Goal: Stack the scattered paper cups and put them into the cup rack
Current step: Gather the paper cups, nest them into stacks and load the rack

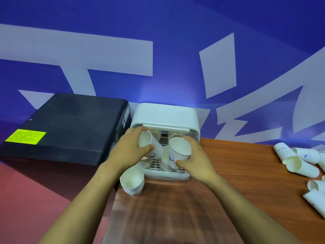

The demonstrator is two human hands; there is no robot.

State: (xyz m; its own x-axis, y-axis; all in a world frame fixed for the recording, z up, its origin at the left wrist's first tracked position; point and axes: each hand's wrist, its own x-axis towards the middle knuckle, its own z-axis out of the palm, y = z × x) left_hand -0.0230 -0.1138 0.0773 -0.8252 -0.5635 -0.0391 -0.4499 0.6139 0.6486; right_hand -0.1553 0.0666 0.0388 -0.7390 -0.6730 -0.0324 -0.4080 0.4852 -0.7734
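The white cup rack point(165, 117) stands open at the back of the wooden table point(228, 173), against the wall. My left hand point(130, 147) grips a white paper cup point(149, 145), tilted, over the rack's left side. My right hand point(195, 159) grips another white paper cup point(179, 152) with a blue logo over the rack's right side. Between them an upside-down stack of cups point(166, 157) stands on the rack's slatted tray. A stack of nested cups point(132, 181) stands on the table just left of the rack's front.
Several loose paper cups point(299, 161) lie on their sides at the table's right edge. A black box with a yellow label point(58, 127) sits left of the rack. A blue and white wall runs behind.
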